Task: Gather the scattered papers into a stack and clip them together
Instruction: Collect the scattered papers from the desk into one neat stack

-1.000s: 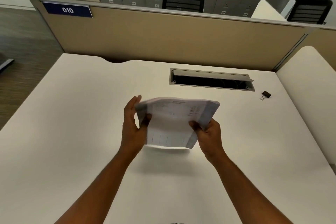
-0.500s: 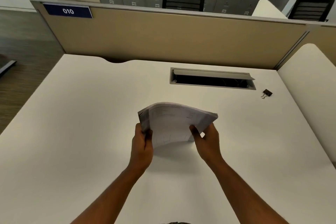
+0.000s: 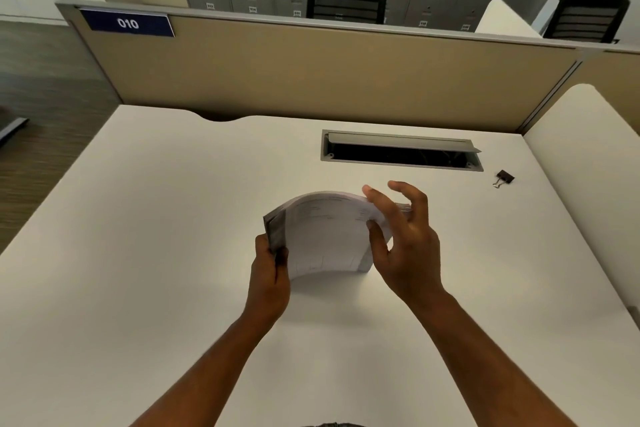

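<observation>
A bowed stack of printed papers (image 3: 325,236) stands on its lower edge on the white desk (image 3: 166,225), at the middle. My left hand (image 3: 272,270) grips the stack's lower left edge, thumb in front. My right hand (image 3: 405,239) is at the stack's upper right corner with fingers spread and loose; its thumb and index finger touch the paper. A black binder clip (image 3: 504,178) lies on the desk to the far right, apart from both hands.
An open cable slot with a grey lid (image 3: 401,152) is set into the desk behind the papers. A tan partition (image 3: 311,73) numbered 010 closes the far edge. A second white desk (image 3: 585,156) adjoins on the right.
My right hand has let go of the stack's lower right corner and moved up to its upper right corner. The left hand has kept its grip, and the stack bows more.
</observation>
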`<state>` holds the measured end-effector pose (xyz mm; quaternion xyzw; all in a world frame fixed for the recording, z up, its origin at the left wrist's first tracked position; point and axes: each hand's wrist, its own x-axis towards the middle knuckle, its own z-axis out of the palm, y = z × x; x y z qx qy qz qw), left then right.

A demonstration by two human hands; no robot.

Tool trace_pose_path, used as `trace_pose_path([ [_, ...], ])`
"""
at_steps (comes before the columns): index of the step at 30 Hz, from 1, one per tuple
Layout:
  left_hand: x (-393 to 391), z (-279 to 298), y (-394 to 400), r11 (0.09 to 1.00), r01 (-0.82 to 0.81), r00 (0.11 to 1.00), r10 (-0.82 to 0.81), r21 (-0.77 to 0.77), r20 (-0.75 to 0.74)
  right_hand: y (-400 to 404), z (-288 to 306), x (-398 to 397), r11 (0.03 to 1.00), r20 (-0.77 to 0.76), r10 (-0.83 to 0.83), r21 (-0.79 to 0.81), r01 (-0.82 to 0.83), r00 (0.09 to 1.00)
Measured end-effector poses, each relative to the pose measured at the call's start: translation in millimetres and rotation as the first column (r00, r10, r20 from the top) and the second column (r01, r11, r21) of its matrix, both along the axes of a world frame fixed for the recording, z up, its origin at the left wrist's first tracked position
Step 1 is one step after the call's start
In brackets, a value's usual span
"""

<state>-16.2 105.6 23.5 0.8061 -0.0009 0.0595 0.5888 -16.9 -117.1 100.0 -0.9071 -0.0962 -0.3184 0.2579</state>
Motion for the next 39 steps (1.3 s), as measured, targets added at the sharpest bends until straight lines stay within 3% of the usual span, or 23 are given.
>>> trace_pose_path([
  [6,-1,-2,-1,1.0,0.002,0.999,-0.002,0.01,-0.051,1,-1,-4,1.0,0.014,0.009,-0.011,-0.009,1.0],
  [8,0,-3,-1,1.0,0.003,0.998,-0.001,0.019,-0.059,2,0,-5,0.998,0.04,0.021,0.051,-0.023,0.999],
  [11,1,-6,0,0.999,0.008,0.998,-0.005,0.034,-0.069,4,-7,-5,0.918,-0.053,0.061,0.395,-0.035,0.997],
  [14,0,-7,1,0.998,0.026,0.996,-0.02,0.064,-0.089,5,-39,-5,0.754,-0.34,0.203,0.653,0.075,0.918],
  [18,0,-12,-3,0.995,0.044,0.993,-0.034,0.091,-0.117,3,-92,-12,0.744,-0.582,0.176,0.606,0.28,0.794],
  [29,15,-18,11,0.975,0.033,0.966,0.026,0.22,-0.256,-2,-101,-4,0.807,-0.682,0.064,0.465,0.365,0.729],
  [34,19,-42,20,0.992,0.003,0.849,0.065,0.128,-0.524,-3,-118,-8,0.743,-0.791,0.098,0.462,0.484,0.603],
  [39,13,-55,21,0.994,-0.01,0.77,0.074,0.104,-0.634,2,-129,-15,0.706,-0.849,0.141,0.447,0.549,0.51],
])
